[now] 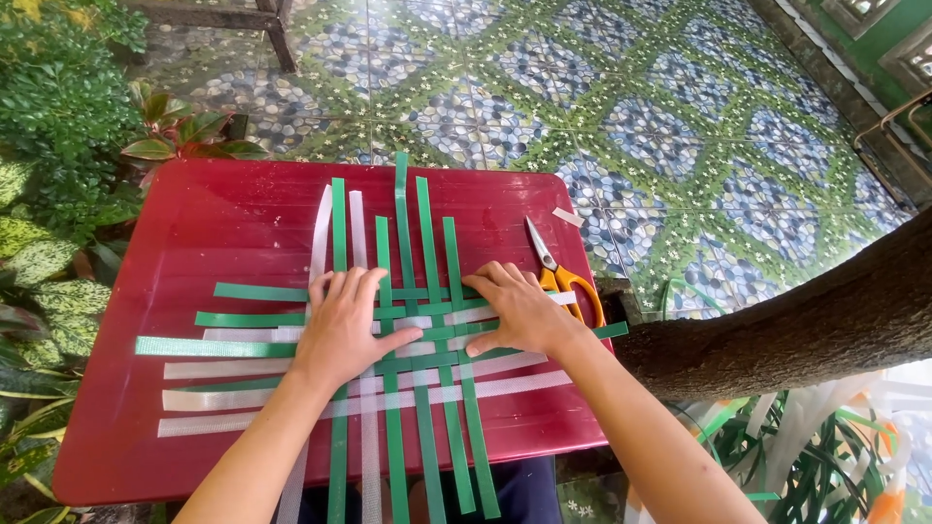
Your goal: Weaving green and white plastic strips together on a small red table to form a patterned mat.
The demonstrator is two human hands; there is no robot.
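Weaving step in hand: green strips [427, 291] and white strips [223, 398] are interlaced on the red table [214, 233]. Both left hand [342, 325] and right hand [519, 311] are laid open, flat on the crossings. Scissors [558, 277] lie beside; snug, even tightening is likely called for next

Both hands cover the middle of the woven strips [427, 335], the right hand [519, 311] hides part of the scissors [563, 277], and the upright strips run off the bottom edge.
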